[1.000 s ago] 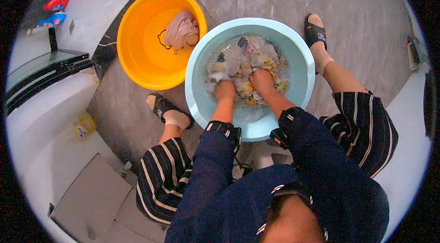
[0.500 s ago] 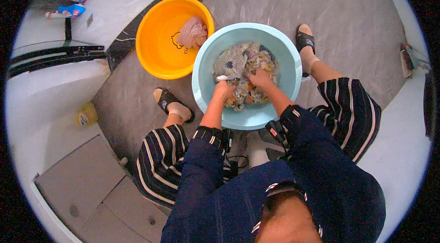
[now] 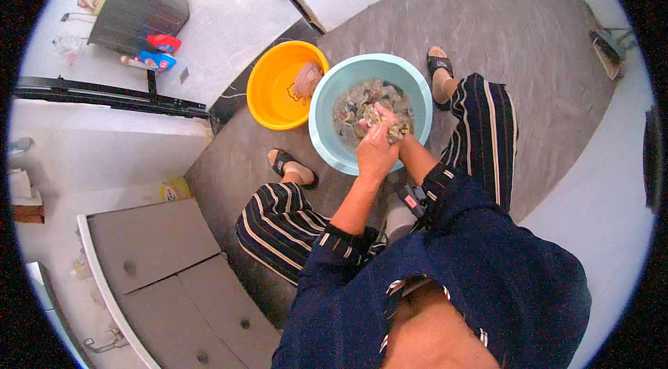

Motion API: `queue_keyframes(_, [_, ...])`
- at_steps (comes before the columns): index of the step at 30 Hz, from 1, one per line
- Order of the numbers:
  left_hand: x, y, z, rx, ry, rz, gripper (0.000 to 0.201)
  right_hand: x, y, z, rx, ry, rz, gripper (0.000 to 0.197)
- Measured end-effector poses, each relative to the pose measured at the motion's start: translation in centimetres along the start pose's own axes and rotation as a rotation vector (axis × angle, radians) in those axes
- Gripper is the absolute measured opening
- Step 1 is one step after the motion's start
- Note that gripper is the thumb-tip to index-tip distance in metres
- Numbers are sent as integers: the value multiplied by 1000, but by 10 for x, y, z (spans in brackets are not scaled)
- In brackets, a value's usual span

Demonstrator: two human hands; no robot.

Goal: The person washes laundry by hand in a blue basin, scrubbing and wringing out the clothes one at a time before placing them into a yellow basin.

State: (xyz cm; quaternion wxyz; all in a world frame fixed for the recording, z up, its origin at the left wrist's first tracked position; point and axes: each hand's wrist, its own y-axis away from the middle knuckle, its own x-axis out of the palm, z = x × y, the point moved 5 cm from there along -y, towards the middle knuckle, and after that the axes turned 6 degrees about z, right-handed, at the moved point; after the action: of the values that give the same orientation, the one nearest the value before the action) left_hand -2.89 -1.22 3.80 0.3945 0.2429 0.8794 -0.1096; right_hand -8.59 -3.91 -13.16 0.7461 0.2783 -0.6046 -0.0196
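A light blue basin (image 3: 321, 123) stands on the floor between my feet, with wet patterned cloth (image 3: 362, 99) lying in water inside it. Over the near part of the basin, my left hand (image 3: 376, 150) and my right hand (image 3: 406, 146) are close together, wrapped round a bunched part of the patterned cloth (image 3: 398, 132). The left hand partly covers the right, so some fingers are hidden. Whether the bunched part joins the rest of the cloth in the water, I cannot tell.
Left of the blue basin sits an orange basin (image 3: 268, 94) holding a pinkish cloth (image 3: 307, 80). A grey-fronted cabinet (image 3: 156, 237) stands at the lower left, a yellow container (image 3: 175, 189) beside it. A dustpan (image 3: 607, 52) leans at the right wall.
My hands, apart and pressed into the cloth before, have come together and raised a bunch of it. The view has shifted, showing more of the left side.
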Motion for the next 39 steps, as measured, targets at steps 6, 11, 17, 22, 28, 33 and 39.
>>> queue_keyframes(6, [-42,-29,12,-278,-95,-135,38,66,32,-9,-270,-33,-158,36])
queue_keyframes(11, [-47,-22,-2,-152,-270,-174,36,93,47,-1,-300,-32,-107,41])
queue_keyframes(17, [-20,-27,-21,-98,-431,-27,34,75,39,-17,-232,-155,-84,45])
queue_keyframes(22, [-44,-49,-28,-61,-368,-195,35,51,6,-17,-304,-245,72,37])
queue_keyframes(28, [-17,-20,-59,-90,-349,-3,37,48,23,-6,-394,-354,490,40])
queue_keyframes(33, [-67,-24,30,-274,-47,-256,41,105,54,-23,-262,-27,-219,38])
queue_keyframes(39, [-19,0,-41,-104,-77,-20,47,17,2,9,-363,-212,47,40])
